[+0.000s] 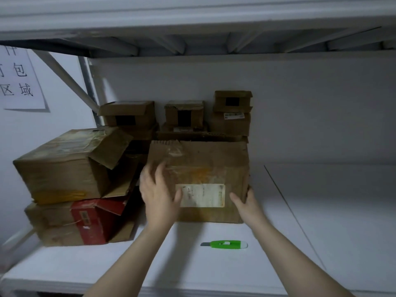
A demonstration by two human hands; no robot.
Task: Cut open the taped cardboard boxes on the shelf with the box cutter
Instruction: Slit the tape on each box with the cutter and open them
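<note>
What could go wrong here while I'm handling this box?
The box cutter lies right in front of the labelled box, blade tip apparently out: dragging the box forward could shove it off the shelf or into a forearm. The left hand lies flat while only the right hand grips, so the box might slip.

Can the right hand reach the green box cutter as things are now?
Probably yes. The box cutter lies bare on the white shelf just in front of the labelled box, with nothing over it. The right hand grips that box's right edge, so it must let go first.
</note>
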